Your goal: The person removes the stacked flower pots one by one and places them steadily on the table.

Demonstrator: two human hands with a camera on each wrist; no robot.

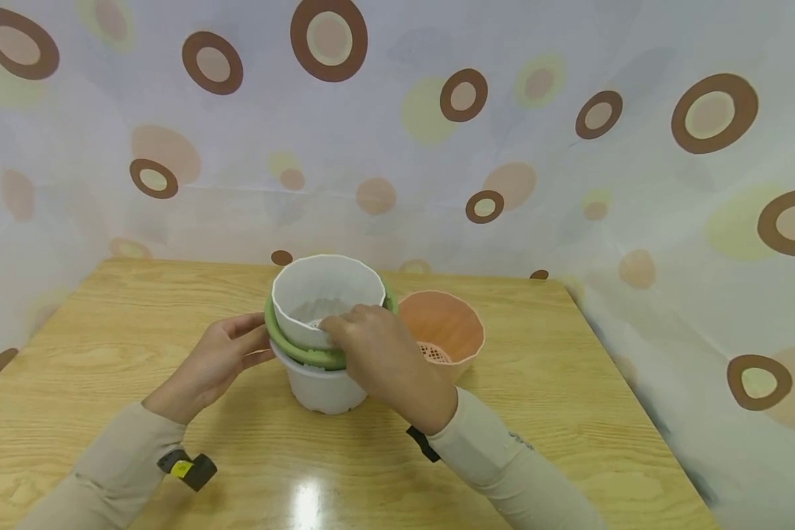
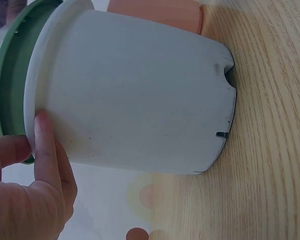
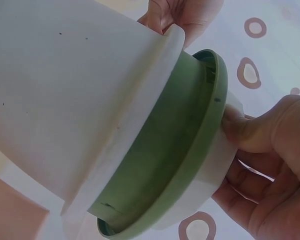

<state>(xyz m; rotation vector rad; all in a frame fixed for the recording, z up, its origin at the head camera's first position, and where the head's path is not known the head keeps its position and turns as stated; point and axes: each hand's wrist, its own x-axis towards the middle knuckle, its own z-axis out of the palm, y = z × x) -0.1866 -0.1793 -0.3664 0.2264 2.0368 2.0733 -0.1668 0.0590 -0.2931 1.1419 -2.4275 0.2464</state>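
Observation:
Three flower pots stand nested in a stack: a white lower pot, a green pot inside it, and a white fluted pot on top. My left hand holds the lower pot's rim from the left, its thumb at the green pot and its fingers under the white rim. From the right, my right hand grips the near wall of the top white pot, just above the green rim. An orange pot with a holed bottom sits right beside the stack, partly behind my right hand.
Everything stands on a wood-grain table. A pale sheet with brown rings and spots hangs behind it and along the right edge. Both wrists carry small dark straps.

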